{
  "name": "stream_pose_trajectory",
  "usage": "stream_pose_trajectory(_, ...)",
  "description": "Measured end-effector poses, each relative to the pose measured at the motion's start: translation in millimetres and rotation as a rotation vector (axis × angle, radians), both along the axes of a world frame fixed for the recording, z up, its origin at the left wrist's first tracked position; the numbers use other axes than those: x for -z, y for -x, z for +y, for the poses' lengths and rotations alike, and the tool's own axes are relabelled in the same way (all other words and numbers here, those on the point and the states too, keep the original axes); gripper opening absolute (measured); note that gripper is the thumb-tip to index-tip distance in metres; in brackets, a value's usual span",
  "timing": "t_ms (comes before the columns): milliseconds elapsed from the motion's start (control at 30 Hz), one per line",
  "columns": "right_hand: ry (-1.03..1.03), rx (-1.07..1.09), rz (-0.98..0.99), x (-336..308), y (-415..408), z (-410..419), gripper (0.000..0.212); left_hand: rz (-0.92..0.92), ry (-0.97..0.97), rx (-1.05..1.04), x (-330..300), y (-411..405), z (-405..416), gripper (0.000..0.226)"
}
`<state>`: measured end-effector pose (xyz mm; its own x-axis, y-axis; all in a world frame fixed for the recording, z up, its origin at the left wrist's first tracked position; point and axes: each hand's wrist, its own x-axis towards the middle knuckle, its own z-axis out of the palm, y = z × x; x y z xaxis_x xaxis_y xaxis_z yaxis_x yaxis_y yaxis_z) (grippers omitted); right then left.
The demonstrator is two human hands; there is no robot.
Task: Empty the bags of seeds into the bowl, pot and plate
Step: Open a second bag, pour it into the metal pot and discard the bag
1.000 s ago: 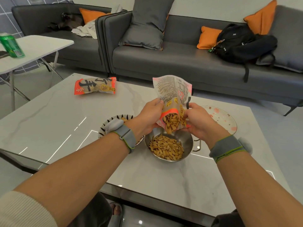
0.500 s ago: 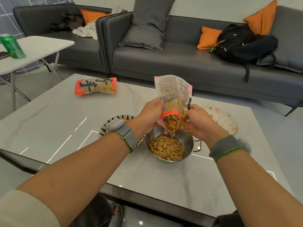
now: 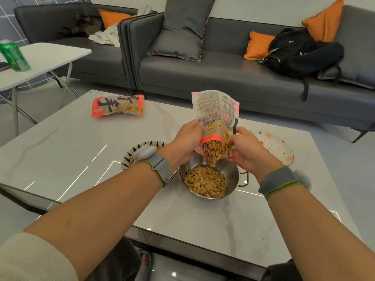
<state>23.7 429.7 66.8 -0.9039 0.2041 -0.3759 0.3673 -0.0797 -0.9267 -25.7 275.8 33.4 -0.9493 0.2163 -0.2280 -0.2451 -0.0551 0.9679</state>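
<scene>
- Open bag (image 3: 216,116): glossy printed foil pouch, pale with pink-orange edging and fine print on its back panel. Held inverted over the pot, long axis near upright and leaning a little right at the top, torn mouth pointing down.
- Seeds (image 3: 213,154): slim, pale tan, pointed ovals, spilling from the mouth in a loose clump.
- Pot (image 3: 233,175): round, shiny steel, with a thin wire loop handle on its right side; stood at the middle of the tabletop directly under the bag. A heap of seeds covered its bottom.
- Left hand (image 3: 186,142): fingers pinched on the bag's left edge, thumb on the near face. Grey strap with green trim on the wrist.
- Right hand (image 3: 246,151): fingers curled and clamped on the bag's lower right corner beside the mouth. Matching strap on the wrist.
- Bowl (image 3: 150,144): white with black spike pattern on the rim, just left of the pot, mostly hidden by the left wrist; a few seeds showed inside.
- Plate (image 3: 278,145): shallow, white with pink blossom print, right of the pot, behind the right hand.
- Second bag (image 3: 117,105): sealed, plump, orange-red ends with bold black characters, lying flat at the far left, long axis running left to right.
- Tabletop (image 3: 71,142): pale marble-look slab, polished, with light reflections.
</scene>
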Motion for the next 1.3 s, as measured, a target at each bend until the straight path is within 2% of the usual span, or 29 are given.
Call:
stream_pose_trajectory(300, -0.011, -0.014, -0.002, 0.3, -1.6, 2.0, 0.045, 0.01, 0.001, -0.015, 1.3, -0.1, 0.5, 0.031)
stream_pose_trajectory(1067, -0.039, 0.0, 0.007, 3.5, 1.4, 2.6, 0.042, 0.055, 0.021, -0.008, 3.1, 0.2, 5.2, 0.031)
stream_pose_trajectory(1300, -0.02, 0.009, 0.004, 4.7, 2.4, 2.6, 0.049, 0.034, 0.008, -0.008, 4.0, 1.0, 4.2, 0.03)
